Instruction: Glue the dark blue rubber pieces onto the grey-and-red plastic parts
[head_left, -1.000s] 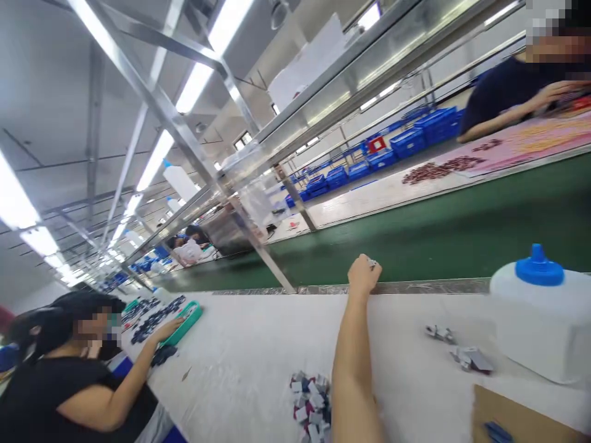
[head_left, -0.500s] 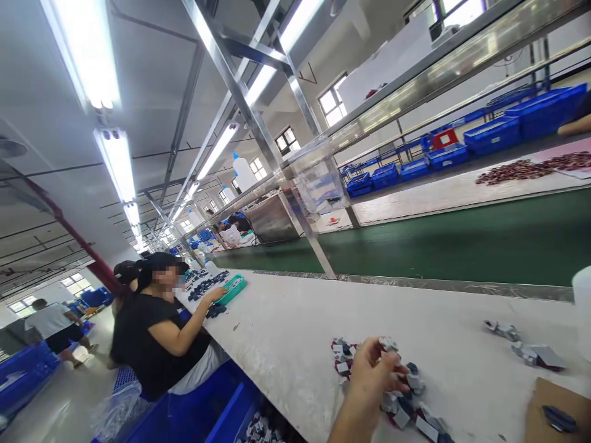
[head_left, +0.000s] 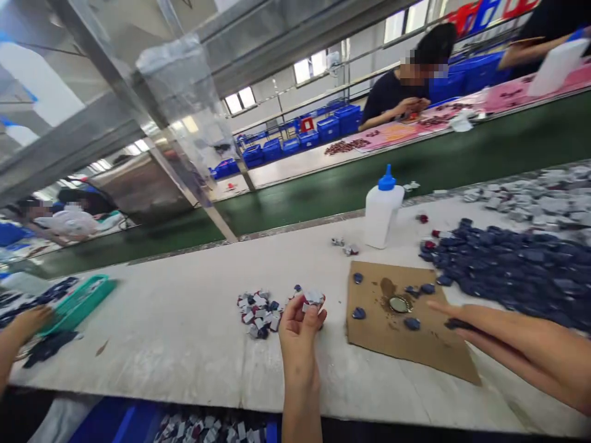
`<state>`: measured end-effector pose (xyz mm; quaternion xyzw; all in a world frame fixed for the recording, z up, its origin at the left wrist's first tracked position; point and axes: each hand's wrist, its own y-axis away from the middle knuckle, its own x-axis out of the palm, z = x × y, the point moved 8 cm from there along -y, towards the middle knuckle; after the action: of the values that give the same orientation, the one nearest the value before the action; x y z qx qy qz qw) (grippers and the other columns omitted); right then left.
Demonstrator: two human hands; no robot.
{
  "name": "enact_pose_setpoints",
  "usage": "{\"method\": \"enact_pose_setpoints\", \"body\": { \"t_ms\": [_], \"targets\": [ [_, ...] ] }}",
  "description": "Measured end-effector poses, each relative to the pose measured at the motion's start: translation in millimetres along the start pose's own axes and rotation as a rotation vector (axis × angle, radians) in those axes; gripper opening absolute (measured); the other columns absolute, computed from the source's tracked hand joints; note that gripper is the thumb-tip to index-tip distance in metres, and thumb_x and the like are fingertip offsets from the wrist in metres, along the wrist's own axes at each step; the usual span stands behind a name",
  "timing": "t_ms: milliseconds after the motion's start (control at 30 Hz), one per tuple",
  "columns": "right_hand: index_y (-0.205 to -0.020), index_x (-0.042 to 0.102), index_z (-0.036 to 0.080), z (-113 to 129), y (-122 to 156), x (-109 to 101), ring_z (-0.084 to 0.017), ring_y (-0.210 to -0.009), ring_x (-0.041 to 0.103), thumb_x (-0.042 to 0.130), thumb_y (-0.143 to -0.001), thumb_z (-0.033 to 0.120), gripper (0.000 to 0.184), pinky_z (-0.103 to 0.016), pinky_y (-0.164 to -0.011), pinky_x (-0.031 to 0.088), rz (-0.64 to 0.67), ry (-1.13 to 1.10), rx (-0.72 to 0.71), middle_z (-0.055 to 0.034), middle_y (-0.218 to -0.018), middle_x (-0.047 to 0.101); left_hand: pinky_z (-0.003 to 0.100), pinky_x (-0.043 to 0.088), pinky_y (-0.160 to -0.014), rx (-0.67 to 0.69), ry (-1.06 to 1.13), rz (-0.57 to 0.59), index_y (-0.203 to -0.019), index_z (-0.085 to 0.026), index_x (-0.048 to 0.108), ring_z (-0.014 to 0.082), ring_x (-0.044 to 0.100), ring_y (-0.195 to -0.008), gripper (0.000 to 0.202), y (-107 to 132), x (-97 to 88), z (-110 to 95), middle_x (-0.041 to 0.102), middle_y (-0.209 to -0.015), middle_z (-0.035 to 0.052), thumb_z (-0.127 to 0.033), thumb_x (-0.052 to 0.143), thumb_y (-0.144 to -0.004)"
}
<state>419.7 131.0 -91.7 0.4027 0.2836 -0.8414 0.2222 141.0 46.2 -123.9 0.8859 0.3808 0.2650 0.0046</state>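
My left hand (head_left: 302, 317) is raised over the table, its thumb and fingers pinched on a small pale grey piece (head_left: 314, 299). Beside it lies a loose pile of grey, dark red and dark blue pieces (head_left: 258, 315). On the right, my right hand (head_left: 466, 320) reaches over a brown cardboard sheet (head_left: 369, 335), index finger stretched out. A dark object (head_left: 455, 323) shows between its fingers; its kind is unclear. Several dark blue pieces (head_left: 412, 323) lie on the cardboard around a small round shiny dish (head_left: 399, 304) and brown stains.
Behind the cardboard stands a white bottle (head_left: 384, 212) with a blue nozzle. A large heap of dark blue pieces (head_left: 512, 264) spreads at right, grey pieces (head_left: 540, 194) behind it. A co-worker's hand (head_left: 30, 326) touches a green basket (head_left: 85, 301). A green belt (head_left: 300, 194) runs behind.
The view has swung right, bringing the cardboard, bottle, heaps and my right hand into sight. My left hand has come away from the pile with a pale grey piece in its fingers.
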Motion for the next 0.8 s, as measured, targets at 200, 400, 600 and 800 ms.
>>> {"method": "enact_pose_setpoints", "body": {
  "t_ms": [200, 400, 600, 800],
  "targets": [
    [-0.11, 0.059, 0.024, 16, -28, 28, -0.02, -0.077, 0.064, 0.035, -0.094, 0.04, 0.033, -0.029, -0.063, 0.048, 0.328, -0.048, 0.147, -0.0076, -0.099, 0.067, 0.015, 0.041, -0.043, -0.116, 0.044, 0.068, -0.086, -0.023, 0.07, 0.0111, 0.065, -0.065, 0.029, 20, 6.6, 24, 0.071, -0.09, 0.0078, -0.036, 0.081, -0.062],
    [-0.102, 0.062, 0.019, 16, -50, 41, -0.019, -0.074, 0.063, 0.034, -0.093, 0.028, 0.031, -0.028, -0.06, 0.046, 0.221, 0.038, -0.09, -0.0086, -0.092, 0.066, 0.018, 0.055, -0.062, -0.231, 0.158, -0.042, -0.078, -0.021, 0.072, 0.0117, 0.068, -0.072, 0.04, 34, -0.4, 43, 0.071, -0.079, 0.0014, -0.036, 0.089, -0.045],
    [-0.101, 0.064, 0.018, 0, -54, 62, -0.02, -0.073, 0.063, 0.038, -0.091, 0.02, 0.028, -0.028, -0.056, 0.042, 0.187, 0.284, -0.187, -0.0077, -0.091, 0.066, 0.007, 0.038, -0.037, -0.237, 0.208, -0.111, -0.069, -0.019, 0.071, 0.0031, 0.057, -0.047, 0.034, 43, 6.7, 48, 0.066, -0.062, -0.0024, -0.031, 0.09, -0.043],
    [-0.097, 0.069, 0.018, -2, -61, 65, -0.018, -0.069, 0.063, 0.047, -0.088, 0.019, 0.024, -0.025, -0.053, 0.039, 0.231, 0.21, -0.199, -0.0058, -0.08, 0.066, 0.011, 0.051, -0.054, -0.312, 0.151, -0.07, -0.075, -0.022, 0.073, 0.0103, 0.068, -0.072, 0.037, 49, 22.3, 58, 0.071, -0.076, 0.0005, -0.026, 0.09, -0.042]
  ]
}}
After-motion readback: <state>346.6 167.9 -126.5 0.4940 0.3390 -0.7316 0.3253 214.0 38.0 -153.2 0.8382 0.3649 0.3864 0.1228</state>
